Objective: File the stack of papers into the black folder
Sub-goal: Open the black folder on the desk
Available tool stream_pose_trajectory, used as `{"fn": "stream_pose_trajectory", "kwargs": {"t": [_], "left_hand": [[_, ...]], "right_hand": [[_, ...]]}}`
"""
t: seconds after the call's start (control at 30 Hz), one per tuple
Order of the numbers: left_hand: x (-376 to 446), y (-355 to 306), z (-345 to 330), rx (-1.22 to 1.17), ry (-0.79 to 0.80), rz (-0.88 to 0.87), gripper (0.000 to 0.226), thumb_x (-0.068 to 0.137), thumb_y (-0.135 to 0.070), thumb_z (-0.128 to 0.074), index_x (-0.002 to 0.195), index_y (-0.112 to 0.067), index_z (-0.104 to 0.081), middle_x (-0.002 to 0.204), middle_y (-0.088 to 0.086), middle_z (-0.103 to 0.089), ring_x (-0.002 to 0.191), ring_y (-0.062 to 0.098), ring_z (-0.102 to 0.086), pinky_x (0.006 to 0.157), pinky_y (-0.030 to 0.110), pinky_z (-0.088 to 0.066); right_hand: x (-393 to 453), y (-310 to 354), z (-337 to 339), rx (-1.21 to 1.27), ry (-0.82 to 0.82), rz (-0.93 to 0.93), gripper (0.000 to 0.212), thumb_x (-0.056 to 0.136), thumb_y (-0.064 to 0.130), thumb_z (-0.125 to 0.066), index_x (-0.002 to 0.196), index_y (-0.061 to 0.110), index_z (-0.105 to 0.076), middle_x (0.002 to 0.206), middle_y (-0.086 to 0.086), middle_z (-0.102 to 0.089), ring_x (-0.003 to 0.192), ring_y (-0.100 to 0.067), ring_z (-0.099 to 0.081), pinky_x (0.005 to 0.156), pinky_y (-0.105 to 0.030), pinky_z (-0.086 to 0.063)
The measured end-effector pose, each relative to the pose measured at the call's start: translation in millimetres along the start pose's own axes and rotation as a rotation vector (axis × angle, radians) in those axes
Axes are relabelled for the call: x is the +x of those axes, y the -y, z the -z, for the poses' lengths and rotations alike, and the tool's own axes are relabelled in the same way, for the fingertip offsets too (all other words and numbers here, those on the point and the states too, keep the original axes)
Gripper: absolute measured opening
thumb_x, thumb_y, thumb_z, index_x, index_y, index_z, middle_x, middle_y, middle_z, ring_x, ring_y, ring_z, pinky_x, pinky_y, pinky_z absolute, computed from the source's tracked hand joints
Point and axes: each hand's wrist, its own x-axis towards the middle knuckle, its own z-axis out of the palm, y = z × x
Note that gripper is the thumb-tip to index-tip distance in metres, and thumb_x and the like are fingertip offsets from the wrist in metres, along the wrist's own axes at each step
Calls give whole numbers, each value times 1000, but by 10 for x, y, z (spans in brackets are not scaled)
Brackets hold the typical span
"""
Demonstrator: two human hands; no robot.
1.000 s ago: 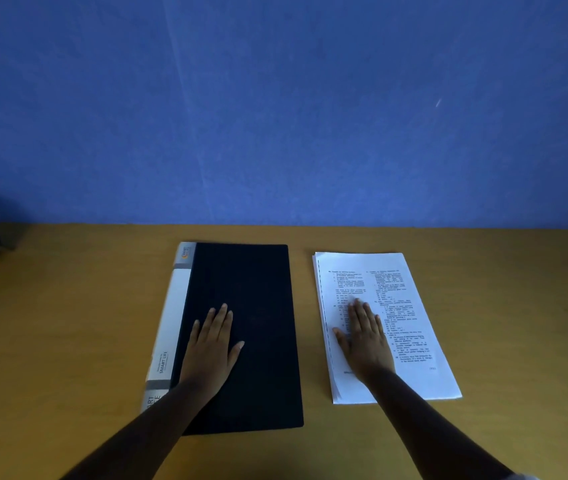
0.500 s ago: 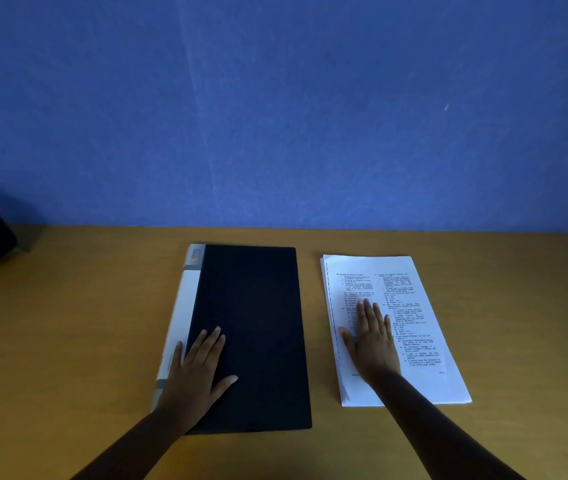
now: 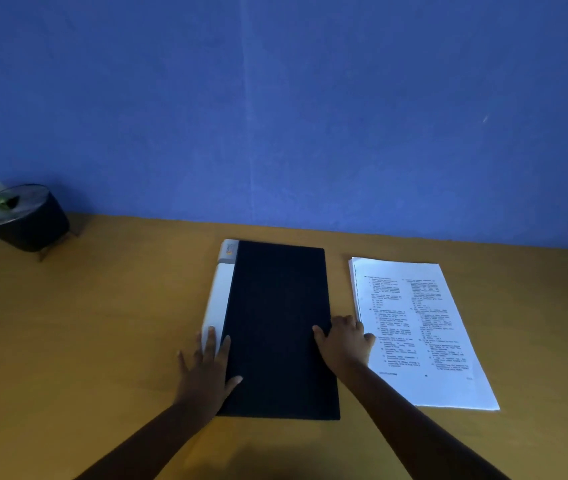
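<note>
now right hand (image 3: 344, 344) grips closed black folder's (image 3: 280, 323) edge.

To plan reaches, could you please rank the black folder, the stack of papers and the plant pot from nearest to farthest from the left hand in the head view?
1. black folder: under the left hand.
2. stack of papers: right, beyond the folder.
3. plant pot: far back left.

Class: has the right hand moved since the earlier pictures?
Yes. The right hand has left the papers, where it lay flat, and gone left to the folder, now at its right edge.
</note>
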Motion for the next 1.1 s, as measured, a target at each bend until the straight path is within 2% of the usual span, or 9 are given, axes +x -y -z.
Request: {"fn": "stream_pose_trajectory", "kwargs": {"t": [0.17, 0.27, 0.37, 0.5, 0.7, 0.87, 0.93, 1.03, 1.1], "left_hand": [[-112, -14, 27, 22, 243, -154, 126, 67, -67, -63, 145, -13, 20, 151, 23, 29, 139, 40, 26, 114, 58, 4], [-115, -14, 51, 74, 252, -192, 129, 66, -66, -65, 145, -11, 20, 150, 26, 30, 138, 42, 27, 115, 55, 5], [-114, 6, 50, 103, 187, -213, 119, 72, -65, -59, 146, -10, 17, 151, 28, 26, 140, 42, 23, 116, 52, 4], [-112, 69, 23, 150, 154, -268, 113, 77, -67, -52, 145, -10, 18, 151, 29, 24, 139, 44, 21, 117, 49, 3], [-65, 155, 8, 203, 97, -369, 103, 83, -62, -46, 144, -12, 20, 151, 31, 20, 139, 47, 19, 116, 52, 2], [-1, 163, 58, 240, 64, -401, 90, 89, -59, -36, 145, -14, 17, 153, 29, 10, 140, 50, 11, 117, 54, -5], [-41, 155, 121, 241, 7, -461, 85, 89, -58, -42, 148, -11, -2, 152, 31, -11, 138, 52, -12, 114, 54, -23], [-114, 121, 223, 272, -112, -476, 80, 63, -55, -77, 128, -12, -55, 121, 25, -63, 107, 45, -61, 81, 47, -57], [-115, 127, 186, 180, -149, -471, 75, 84, -41, -62, 143, -9, -30, 143, 28, -38, 128, 49, -40, 101, 53, -44]], "right_hand": [[129, 134, 170, 443, 214, -424, 56, 91, 53, -43, 125, 9, -52, 128, -12, -55, 120, -30, -49, 105, -46, -36], [208, 76, 222, 777, 250, -464, 42, 93, 37, -50, 116, 3, -57, 119, -16, -60, 104, -28, -57, 96, -37, -43], [207, 58, 314, 1080, 403, -446, 30, 93, 36, -52, 88, 10, -67, 88, -3, -63, 85, -18, -57, 98, -37, -37], [225, 88, 431, 1130, 471, -375, 34, 90, 49, -52, 81, 19, -66, 90, 2, -66, 85, -13, -61, 89, -37, -33], [148, -39, 454, 1237, 329, -443, 22, 93, 36, -52, 84, 17, -61, 87, 0, -62, 85, -17, -58, 77, -33, -39], [56, -34, 270, 1078, 218, -370, 22, 95, 28, -50, 100, 9, -58, 87, -5, -59, 76, -18, -55, 60, -26, -39], [43, -28, 191, 937, 157, -321, 27, 95, 29, -48, 108, 7, -57, 98, -10, -59, 87, -24, -55, 68, -29, -44], [22, -27, 134, 862, 115, -321, 40, 96, 32, -44, 119, 2, -56, 104, -14, -60, 92, -26, -55, 74, -31, -41], [1, -38, 164, 949, 97, -335, 41, 98, 31, -40, 120, 0, -56, 102, -21, -60, 88, -24, -54, 67, -28, -41]]}}
